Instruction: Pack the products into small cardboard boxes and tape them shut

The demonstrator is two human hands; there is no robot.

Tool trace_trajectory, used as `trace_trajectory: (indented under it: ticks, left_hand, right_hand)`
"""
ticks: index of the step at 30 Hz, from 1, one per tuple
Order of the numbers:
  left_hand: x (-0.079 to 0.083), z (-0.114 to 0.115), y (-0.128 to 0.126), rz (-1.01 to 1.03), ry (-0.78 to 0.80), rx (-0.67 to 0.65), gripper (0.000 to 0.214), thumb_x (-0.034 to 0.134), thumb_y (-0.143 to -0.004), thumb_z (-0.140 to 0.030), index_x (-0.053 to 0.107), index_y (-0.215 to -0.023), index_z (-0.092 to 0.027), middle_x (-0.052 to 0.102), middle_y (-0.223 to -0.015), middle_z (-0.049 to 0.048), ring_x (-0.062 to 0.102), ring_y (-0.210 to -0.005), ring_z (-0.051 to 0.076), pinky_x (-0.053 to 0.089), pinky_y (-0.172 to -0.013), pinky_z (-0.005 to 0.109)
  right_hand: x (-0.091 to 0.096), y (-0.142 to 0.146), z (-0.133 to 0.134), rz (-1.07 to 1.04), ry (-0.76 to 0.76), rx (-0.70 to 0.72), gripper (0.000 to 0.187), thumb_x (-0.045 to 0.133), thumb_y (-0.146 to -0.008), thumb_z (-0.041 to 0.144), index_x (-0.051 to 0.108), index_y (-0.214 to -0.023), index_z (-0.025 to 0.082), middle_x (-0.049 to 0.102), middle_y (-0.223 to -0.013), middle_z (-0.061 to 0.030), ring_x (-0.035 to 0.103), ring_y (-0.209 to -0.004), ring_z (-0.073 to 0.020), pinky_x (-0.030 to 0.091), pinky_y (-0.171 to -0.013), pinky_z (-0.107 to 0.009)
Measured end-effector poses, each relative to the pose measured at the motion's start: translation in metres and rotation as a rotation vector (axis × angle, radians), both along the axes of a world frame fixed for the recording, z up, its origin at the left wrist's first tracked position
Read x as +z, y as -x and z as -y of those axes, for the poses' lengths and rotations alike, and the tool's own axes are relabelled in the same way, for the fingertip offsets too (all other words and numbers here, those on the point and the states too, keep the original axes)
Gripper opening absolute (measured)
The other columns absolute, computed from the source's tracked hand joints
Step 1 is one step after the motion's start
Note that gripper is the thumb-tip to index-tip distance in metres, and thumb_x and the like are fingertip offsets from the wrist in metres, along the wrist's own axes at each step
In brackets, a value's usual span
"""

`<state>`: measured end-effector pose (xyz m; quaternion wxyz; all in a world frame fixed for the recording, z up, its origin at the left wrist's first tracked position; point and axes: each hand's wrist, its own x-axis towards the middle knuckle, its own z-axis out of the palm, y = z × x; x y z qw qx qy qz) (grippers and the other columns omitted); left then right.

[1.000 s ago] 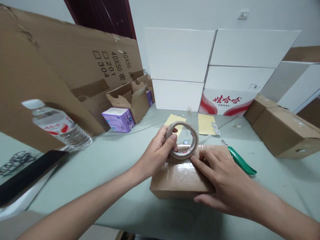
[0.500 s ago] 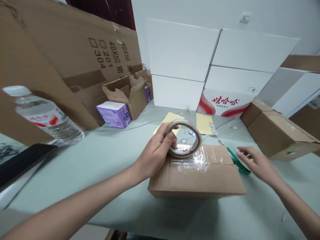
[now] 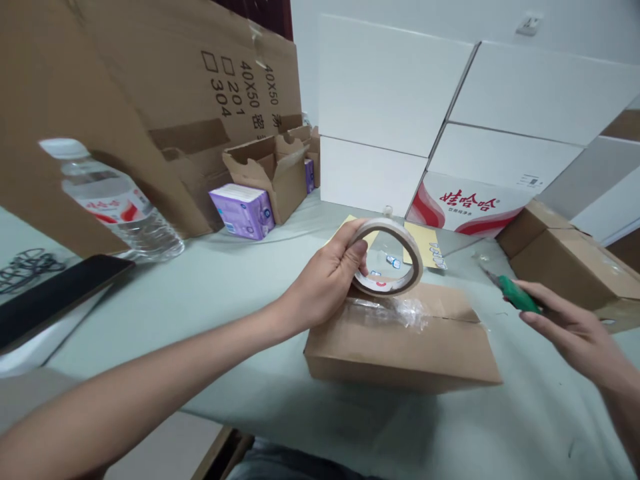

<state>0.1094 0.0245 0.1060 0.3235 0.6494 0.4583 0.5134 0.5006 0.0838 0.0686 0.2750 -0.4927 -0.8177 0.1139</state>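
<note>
My left hand [image 3: 330, 273] grips a roll of clear packing tape [image 3: 416, 257], thumb inside the ring and fingers round its left side. The roll stands on edge over the back left of a small brown cardboard box [image 3: 400, 347]. Shiny, wrinkled tape [image 3: 413, 313] runs along the middle of the box's top. Off to the right, my right hand [image 3: 575, 327] is closed around the green handle of a utility knife [image 3: 520, 295]. Its grey blade points away to the upper left, above the table and apart from the box.
A water bottle [image 3: 120, 200] and a black phone-like slab [image 3: 60, 293] are on the left. Behind are a purple tissue pack [image 3: 243, 210], an open carton [image 3: 280, 173] and yellow paper sheets [image 3: 423, 243]. White boxes [image 3: 390, 93] and a brown box [image 3: 575, 257] border the table [image 3: 220, 380].
My right hand has closed on the green knife and lifted it off the table, moving it right of the box. My left hand still holds the tape roll. The view has shifted slightly.
</note>
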Motion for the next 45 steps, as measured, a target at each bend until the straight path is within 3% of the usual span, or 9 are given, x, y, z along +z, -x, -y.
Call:
trace_trajectory:
  ticks: [4, 7, 11, 16, 24, 32, 39, 42, 45]
  left_hand:
    - [0.001, -0.002, -0.002, -0.012, -0.01, 0.032, 0.032, 0.037, -0.102, -0.04, 0.05, -0.126, -0.022, 0.054, -0.074, -0.0024, 0.056, -0.074, 0.017, 0.042, -0.076, 0.031]
    - [-0.001, 0.0, -0.002, 0.0, 0.031, 0.024, 0.033, 0.035, -0.102, -0.044, 0.049, -0.124, -0.023, 0.054, -0.076, -0.0019, 0.056, -0.076, 0.017, 0.042, -0.076, 0.031]
    - [-0.002, 0.002, -0.001, 0.008, 0.031, 0.014, 0.034, 0.035, -0.102, -0.045, 0.048, -0.125, -0.023, 0.054, -0.077, -0.0017, 0.055, -0.077, 0.017, 0.042, -0.076, 0.032]
    - [-0.002, 0.003, -0.001, 0.025, 0.034, 0.011, 0.034, 0.035, -0.103, -0.044, 0.048, -0.126, -0.023, 0.053, -0.077, -0.0018, 0.055, -0.078, 0.017, 0.041, -0.077, 0.033]
    - [-0.002, 0.002, 0.0, 0.006, 0.011, 0.005, 0.036, 0.035, -0.102, -0.043, 0.047, -0.13, -0.023, 0.054, -0.077, -0.002, 0.055, -0.077, 0.017, 0.042, -0.078, 0.032]
    - [0.004, -0.004, 0.004, -0.016, 0.018, 0.007, 0.027, 0.035, -0.103, -0.039, 0.05, -0.118, -0.022, 0.055, -0.073, -0.0021, 0.057, -0.073, 0.017, 0.042, -0.072, 0.031]
    - [-0.002, 0.003, 0.0, -0.057, -0.019, 0.063, 0.03, 0.034, -0.103, -0.043, 0.051, -0.118, -0.023, 0.053, -0.074, -0.0022, 0.053, -0.071, 0.015, 0.041, -0.069, 0.028]
    - [-0.006, 0.005, -0.002, 0.033, 0.025, 0.075, 0.033, 0.036, -0.102, -0.049, 0.051, -0.117, -0.024, 0.052, -0.073, -0.003, 0.05, -0.062, 0.012, 0.04, -0.057, 0.025]
    - [-0.004, 0.001, 0.005, 0.248, 0.146, 0.105, 0.039, 0.034, -0.1, -0.057, 0.05, -0.113, -0.023, 0.052, -0.07, -0.0037, 0.045, -0.048, 0.01, 0.037, -0.045, 0.023]
  right_hand:
    - [0.05, 0.039, 0.021, 0.088, 0.085, 0.336, 0.04, 0.057, -0.093, 0.044, 0.059, -0.133, 0.041, 0.063, -0.132, -0.0029, 0.058, -0.123, -0.0301, 0.056, -0.091, -0.038]
    - [0.062, 0.069, 0.019, 0.128, 0.171, 0.42, 0.039, 0.054, -0.096, 0.042, 0.057, -0.135, 0.04, 0.062, -0.127, -0.005, 0.064, -0.109, -0.0265, 0.057, -0.083, -0.036]
    - [0.058, 0.083, 0.007, 0.124, 0.228, 0.43, 0.039, 0.051, -0.097, 0.044, 0.057, -0.136, 0.038, 0.061, -0.121, -0.0072, 0.063, -0.105, -0.0247, 0.055, -0.086, -0.038]
    - [0.053, 0.076, 0.002, 0.121, 0.275, 0.449, 0.039, 0.053, -0.097, 0.043, 0.056, -0.135, 0.041, 0.058, -0.127, -0.0057, 0.06, -0.112, -0.0252, 0.054, -0.087, -0.036]
    - [0.056, 0.083, -0.008, 0.132, 0.243, 0.452, 0.037, 0.054, -0.096, 0.045, 0.059, -0.132, 0.042, 0.06, -0.123, -0.0045, 0.06, -0.112, -0.0242, 0.052, -0.092, -0.037]
    - [0.051, 0.082, -0.014, 0.136, 0.251, 0.461, 0.041, 0.054, -0.095, 0.049, 0.063, -0.133, 0.037, 0.062, -0.128, -0.0072, 0.061, -0.116, -0.0281, 0.054, -0.094, -0.039]
    - [0.056, 0.093, -0.01, 0.178, 0.269, 0.479, 0.041, 0.05, -0.098, 0.046, 0.057, -0.137, 0.04, 0.061, -0.122, -0.0064, 0.061, -0.11, -0.025, 0.052, -0.093, -0.04]
    - [0.055, 0.101, -0.008, 0.164, 0.233, 0.461, 0.041, 0.049, -0.098, 0.046, 0.057, -0.137, 0.037, 0.061, -0.118, -0.0071, 0.061, -0.105, -0.0239, 0.052, -0.089, -0.038]
    - [0.05, 0.101, -0.008, 0.093, 0.178, 0.398, 0.042, 0.049, -0.097, 0.049, 0.058, -0.135, 0.033, 0.062, -0.118, -0.0077, 0.061, -0.104, -0.0246, 0.052, -0.088, -0.038]
